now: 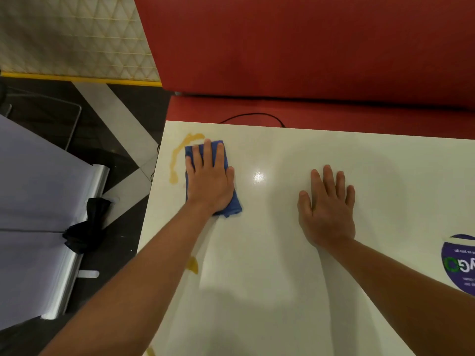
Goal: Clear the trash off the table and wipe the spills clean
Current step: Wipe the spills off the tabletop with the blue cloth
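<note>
Head view, looking down on a white table (282, 253) with a red booth seat (308, 109) and its red backrest (308, 42) beyond the far edge.

Left hand (209, 181) lies flat on a folded blue cloth (232, 205), fingers straight and slightly spread, palm pressing the cloth against the tabletop near the far left corner. Nothing is curled round the cloth — it is pinned under the palm, not grasped. Cloth shows past the fingertips at the far end and past the heel of the hand at the near end.

A curved streak of yellow-orange spill (177, 155) runs just left of the cloth, arcing from the far edge of the cloth round to a blob (173, 178) beside the little-finger side of the hand. The far end of the streak touches the cloth's corner. A second yellow smear (193, 264) sits nearer the camera, beside the left forearm. A third trace (150, 352) shows at the bottom edge of the frame, partly cut off.

Right hand (327, 209) rests palm-down on bare tabletop, fingers extended and relaxed, holding nothing — well apart from the cloth.

A round purple sticker (460, 263) with white and green lettering lies at the right edge of the table, partly out of frame. A black cable (253, 115) loops on the seat just beyond the table's far edge. Left of the table: dark floor, a pale panel with a metal rail (69, 265), and a black bundle (87, 227) lying on it.
</note>
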### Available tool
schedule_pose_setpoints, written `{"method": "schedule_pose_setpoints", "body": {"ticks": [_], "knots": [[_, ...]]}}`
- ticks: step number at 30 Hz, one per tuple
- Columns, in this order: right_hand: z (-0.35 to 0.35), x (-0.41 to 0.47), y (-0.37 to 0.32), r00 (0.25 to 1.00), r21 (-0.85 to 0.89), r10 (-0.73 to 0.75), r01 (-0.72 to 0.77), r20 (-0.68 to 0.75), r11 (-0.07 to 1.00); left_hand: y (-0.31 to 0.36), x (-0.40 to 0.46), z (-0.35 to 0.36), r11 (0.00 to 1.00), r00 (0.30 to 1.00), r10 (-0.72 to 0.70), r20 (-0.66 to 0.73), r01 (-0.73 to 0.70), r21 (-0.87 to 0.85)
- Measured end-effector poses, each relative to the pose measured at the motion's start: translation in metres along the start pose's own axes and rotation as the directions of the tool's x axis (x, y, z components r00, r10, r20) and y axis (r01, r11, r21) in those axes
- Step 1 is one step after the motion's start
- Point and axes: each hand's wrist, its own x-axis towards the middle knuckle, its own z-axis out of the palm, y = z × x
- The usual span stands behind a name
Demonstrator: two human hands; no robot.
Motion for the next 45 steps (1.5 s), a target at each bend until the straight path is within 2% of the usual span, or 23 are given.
{"method": "schedule_pose_setpoints", "body": {"ticks": [3,7,11,13,16,23,27,33,41,45], "knots": [[0.0,0.001,0.0,1.0,0.004,0.006,-0.006,0.0,1.0,-0.005,0.014,-0.002,0.998,0.998,-0.058,-0.02,0.058,-0.005],[0.001,0.0,0.0,1.0,0.008,0.001,-0.001,-0.011,1.0,0.014,-0.032,0.007,0.993,0.991,-0.118,-0.067,0.117,-0.016],[0.002,0.001,0.002,1.0,0.009,-0.007,0.007,-0.025,1.0,0.028,-0.081,0.015,1.0,1.0,0.001,-0.001,-0.001,-0.027],[0.003,0.001,0.002,0.999,0.005,-0.01,0.01,-0.033,1.0,0.024,-0.074,0.013,0.998,0.999,0.035,0.029,-0.034,-0.048],[0.002,0.001,0.002,1.0,0.006,-0.011,0.012,-0.028,1.0,0.021,-0.036,0.006,0.998,0.999,0.047,-0.014,-0.047,-0.048],[0.001,0.001,0.002,1.0,0.011,-0.011,0.011,-0.023,1.0,0.015,0.061,-0.009,0.991,0.991,-0.123,-0.044,0.12,-0.064],[0.002,0.0,0.002,0.999,0.0,-0.012,0.012,-0.031,1.0,0.02,0.037,-0.004,0.991,0.989,-0.124,-0.079,0.12,-0.051],[0.002,0.001,0.002,1.0,0.005,-0.005,0.005,-0.019,1.0,0.027,-0.033,0.01,0.996,0.996,-0.079,-0.047,0.077,-0.049],[0.002,0.001,0.002,1.0,0.003,-0.012,0.012,-0.02,1.0,0.01,0.05,-0.007,0.993,0.993,-0.114,-0.037,0.113,-0.035],[0.002,0.0,0.002,1.0,0.01,-0.011,0.011,-0.021,1.0,0.019,0.033,-0.003,0.988,0.986,-0.157,-0.05,0.156,-0.021]]}}
